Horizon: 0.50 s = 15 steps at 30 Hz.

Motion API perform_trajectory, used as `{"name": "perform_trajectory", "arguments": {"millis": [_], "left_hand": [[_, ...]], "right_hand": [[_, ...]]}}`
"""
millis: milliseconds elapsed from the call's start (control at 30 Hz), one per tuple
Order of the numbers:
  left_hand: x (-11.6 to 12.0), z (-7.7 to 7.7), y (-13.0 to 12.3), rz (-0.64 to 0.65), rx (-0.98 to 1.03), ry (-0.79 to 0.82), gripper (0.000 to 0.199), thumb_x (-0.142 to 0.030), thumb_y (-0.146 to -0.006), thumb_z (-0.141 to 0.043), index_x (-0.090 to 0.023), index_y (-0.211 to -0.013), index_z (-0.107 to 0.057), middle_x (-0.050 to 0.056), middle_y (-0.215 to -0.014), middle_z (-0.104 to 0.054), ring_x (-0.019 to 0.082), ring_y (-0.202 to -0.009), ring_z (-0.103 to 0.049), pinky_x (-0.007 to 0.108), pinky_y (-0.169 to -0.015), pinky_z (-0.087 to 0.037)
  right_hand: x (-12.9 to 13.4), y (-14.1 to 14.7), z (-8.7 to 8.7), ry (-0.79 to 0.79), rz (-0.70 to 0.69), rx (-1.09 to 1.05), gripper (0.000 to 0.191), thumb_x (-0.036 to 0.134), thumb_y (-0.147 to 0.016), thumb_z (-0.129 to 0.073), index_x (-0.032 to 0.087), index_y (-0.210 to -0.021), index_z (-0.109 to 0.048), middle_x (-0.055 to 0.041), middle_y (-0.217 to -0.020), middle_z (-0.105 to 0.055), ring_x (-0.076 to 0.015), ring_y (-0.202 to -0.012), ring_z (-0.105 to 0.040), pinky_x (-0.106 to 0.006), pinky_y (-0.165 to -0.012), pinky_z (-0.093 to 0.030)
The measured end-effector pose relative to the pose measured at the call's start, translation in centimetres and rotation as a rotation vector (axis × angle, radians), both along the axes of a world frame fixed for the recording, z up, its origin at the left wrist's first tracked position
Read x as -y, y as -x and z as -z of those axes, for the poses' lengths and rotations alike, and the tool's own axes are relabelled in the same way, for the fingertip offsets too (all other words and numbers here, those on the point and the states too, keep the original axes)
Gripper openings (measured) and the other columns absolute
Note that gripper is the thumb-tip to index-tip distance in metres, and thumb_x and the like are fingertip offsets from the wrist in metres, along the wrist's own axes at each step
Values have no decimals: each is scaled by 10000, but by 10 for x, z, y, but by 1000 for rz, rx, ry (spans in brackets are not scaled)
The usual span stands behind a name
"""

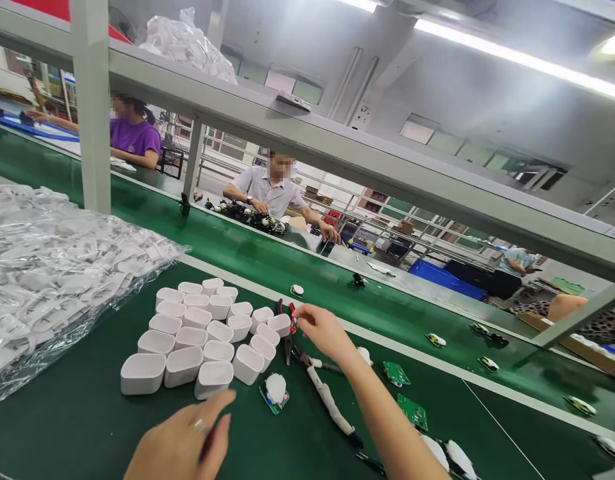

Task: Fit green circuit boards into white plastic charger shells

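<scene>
Several white plastic shell cases (197, 340) stand in tight rows on the green bench mat (72, 427). Just right of them lie red-handled pliers (286, 330), with my right hand (325, 331) over their handles and its fingertips at or on them. Whether it grips them I cannot tell. My left hand (185, 437), wearing a ring, hovers at the near edge, closest to the nearest case. A thin dark object (206, 443) shows against its fingers. Nearby lie a green circuit board with a white disc (274, 393) and white-wrapped pliers (330, 400).
A clear plastic bag of white parts (52, 267) lies at the left. Green circuit boards (396, 373) lie at the right. Beyond the bench runs a green conveyor belt (307, 257) under a grey shelf rail (337, 147). Co-workers (272, 190) sit across it.
</scene>
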<state>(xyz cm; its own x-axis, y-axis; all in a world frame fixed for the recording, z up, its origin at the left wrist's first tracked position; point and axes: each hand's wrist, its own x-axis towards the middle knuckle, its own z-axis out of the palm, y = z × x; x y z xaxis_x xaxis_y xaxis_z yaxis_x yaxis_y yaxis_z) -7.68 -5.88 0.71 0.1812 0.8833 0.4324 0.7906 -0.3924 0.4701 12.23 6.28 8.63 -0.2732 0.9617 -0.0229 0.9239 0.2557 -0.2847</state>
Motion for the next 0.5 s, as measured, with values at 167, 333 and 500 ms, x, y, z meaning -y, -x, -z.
{"name": "perform_trajectory", "arguments": {"millis": [167,333,500], "left_hand": [[-37,-48,-43,-9,-376,428,411,-24,-737,-309,-124,-1106,-458,98,-614,-645,245,-577,-614,313,-466,-465],[-40,-43,-58,-25,-409,470,413,65,-651,-343,-96,-973,-546,137,-695,-639,227,-645,-616,286,-521,-468],[-11,-21,-48,17,-425,383,416,9,-713,-269,-174,-947,-560,106,-780,-628,222,-697,-601,292,-501,-474]], "right_hand": [[30,-10,33,104,-32,-85,249,164,-702,-394,158,-904,-539,-13,-759,-566,-112,-656,-506,-223,-618,-389],[51,-7,50,237,-79,-109,512,370,-629,-556,134,-1074,-464,-54,-914,-542,-134,-699,-513,-237,-613,-416],[68,-6,55,214,-94,-80,542,311,-587,-581,150,-1093,-471,-93,-1007,-471,-239,-928,-430,-358,-794,-351]]}}
